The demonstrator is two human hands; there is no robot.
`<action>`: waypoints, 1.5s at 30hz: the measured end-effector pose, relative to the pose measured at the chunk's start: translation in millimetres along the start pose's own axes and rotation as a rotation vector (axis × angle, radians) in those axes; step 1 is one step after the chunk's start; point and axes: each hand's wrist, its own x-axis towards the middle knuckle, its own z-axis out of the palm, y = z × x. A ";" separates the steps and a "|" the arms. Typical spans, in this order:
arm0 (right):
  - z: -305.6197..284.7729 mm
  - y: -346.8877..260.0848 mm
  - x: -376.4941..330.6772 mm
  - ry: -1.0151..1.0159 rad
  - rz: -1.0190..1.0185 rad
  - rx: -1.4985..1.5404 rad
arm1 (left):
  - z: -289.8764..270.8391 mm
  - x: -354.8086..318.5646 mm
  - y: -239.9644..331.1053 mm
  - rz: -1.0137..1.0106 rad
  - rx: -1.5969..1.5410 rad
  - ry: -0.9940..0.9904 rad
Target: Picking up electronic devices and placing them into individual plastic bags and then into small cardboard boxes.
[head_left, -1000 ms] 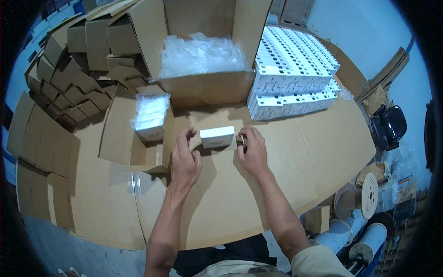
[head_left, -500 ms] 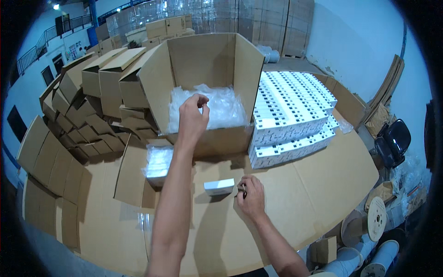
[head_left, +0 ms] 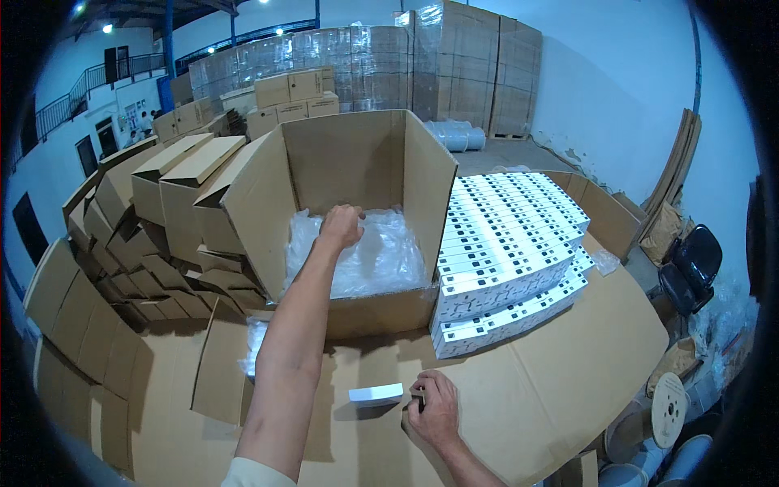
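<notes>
Inside a large open cardboard box (head_left: pixel 381 312), my left hand (head_left: pixel 344 226) is curled at a heap of clear plastic bags (head_left: pixel 373 256). Its fingertips are turned away, so what they grip is hidden. My right hand (head_left: pixel 436 408) rests on the cardboard-covered table, fingers bent together around something small and dark that I cannot make out. Just left of it lies a small white box (head_left: pixel 376 395), apart from the fingers. Partly behind my left forearm, a smaller open carton (head_left: pixel 219 365) holds plastic-wrapped items (head_left: pixel 256 345).
Rows of white boxes (head_left: pixel 511 243) are stacked right of the large box. Many cardboard cartons (head_left: pixel 182 191) pile up at the left. A black chair (head_left: pixel 691 264) and cable reels (head_left: pixel 667 410) stand beyond the table's right edge.
My left hand has reached farther and lower into the large box, onto the bags. The view has tilted up, so the table sits lower. My right hand stays beside the small white box.
</notes>
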 end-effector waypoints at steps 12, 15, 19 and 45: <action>0.8 -3.6 0.9 -0.019 0.010 0.012 | 26.0 8.4 19.8 0.251 0.189 -0.090; -1.9 -7.0 1.3 -0.029 0.022 0.007 | 17.5 14.8 18.7 0.287 0.102 -0.063; -3.4 -4.5 0.0 -0.020 0.028 -0.001 | 5.8 13.8 33.3 0.165 0.000 -0.039; -4.4 -7.0 0.3 -0.016 0.002 -0.013 | -2.3 15.5 21.5 0.315 -0.094 0.513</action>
